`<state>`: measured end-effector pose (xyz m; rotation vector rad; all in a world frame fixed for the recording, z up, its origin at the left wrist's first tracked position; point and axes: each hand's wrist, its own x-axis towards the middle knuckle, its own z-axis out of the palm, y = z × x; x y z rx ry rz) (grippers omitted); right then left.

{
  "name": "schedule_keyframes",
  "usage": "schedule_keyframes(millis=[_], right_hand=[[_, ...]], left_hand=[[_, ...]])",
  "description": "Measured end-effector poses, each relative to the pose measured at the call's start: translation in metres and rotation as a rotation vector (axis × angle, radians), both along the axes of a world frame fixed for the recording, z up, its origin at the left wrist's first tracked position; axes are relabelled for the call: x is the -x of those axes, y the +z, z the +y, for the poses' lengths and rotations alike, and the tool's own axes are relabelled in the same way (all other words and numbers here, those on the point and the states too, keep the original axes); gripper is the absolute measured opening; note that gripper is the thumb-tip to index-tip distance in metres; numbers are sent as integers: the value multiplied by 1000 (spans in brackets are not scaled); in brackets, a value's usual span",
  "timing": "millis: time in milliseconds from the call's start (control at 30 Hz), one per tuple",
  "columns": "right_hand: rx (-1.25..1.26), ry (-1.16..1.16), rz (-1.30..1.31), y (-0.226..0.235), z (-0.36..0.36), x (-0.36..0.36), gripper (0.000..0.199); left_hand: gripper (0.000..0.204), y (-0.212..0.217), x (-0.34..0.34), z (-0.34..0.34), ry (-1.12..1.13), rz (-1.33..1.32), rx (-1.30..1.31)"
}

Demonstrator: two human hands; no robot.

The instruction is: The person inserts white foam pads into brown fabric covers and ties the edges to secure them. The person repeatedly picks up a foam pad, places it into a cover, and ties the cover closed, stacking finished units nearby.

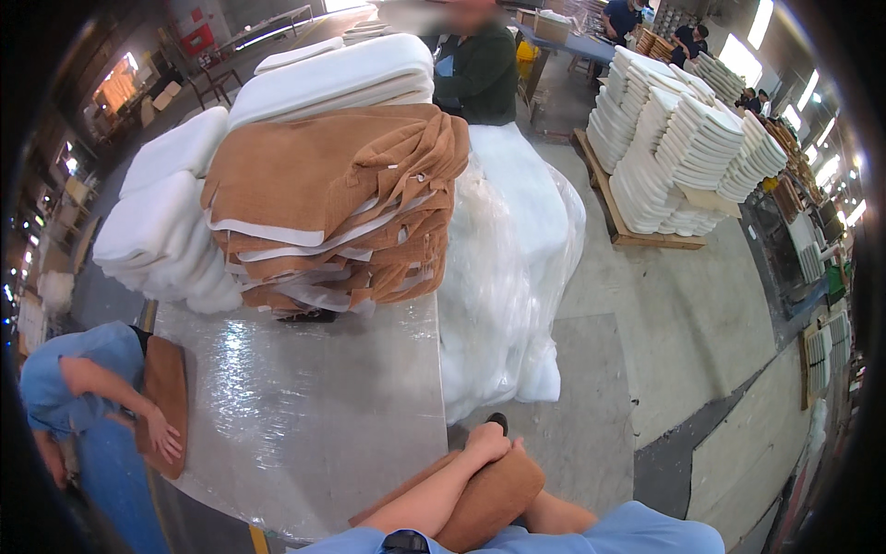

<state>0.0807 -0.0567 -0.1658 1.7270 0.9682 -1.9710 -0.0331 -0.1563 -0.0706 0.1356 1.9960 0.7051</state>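
The left hand (pixel 486 442) is clenched on the far end of a brown cushion (pixel 498 494), its forearm lying across the cushion. The right forearm (pixel 565 514) runs in behind the cushion, which hides the right hand, so I cannot tell how its fingers stand. The cushion is at the near right corner of the grey worktop (pixel 305 406), close to the person's body; whether it rests on the worktop I cannot tell.

At the left edge of the worktop, a co-worker's hand (pixel 164 438) lies flat on another brown cushion (pixel 166 383). On the far part of the worktop is a heap of brown cloth covers (pixel 286 175), with white pads (pixel 152 222) to its left and more behind. To its right, white padding (pixel 508 249) stands in clear plastic. Far right, stacked white seat pads (pixel 697 138) sit on a wooden pallet (pixel 646 240).
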Motion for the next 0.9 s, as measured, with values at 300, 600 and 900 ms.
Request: schedule_keyframes(millis=[300,600,900], right_hand=[[-54,41,-53,-3,7,-5,49],[-130,118,-122,-20,1,17,43],[-216,248,-165,-46,-12,34,38]], left_hand=[[39,1,-1,-9,34,-33,-95],[37,-5,-5,-15,167,-41,-51],[33,-15,0,-34,265,-225,-138]])
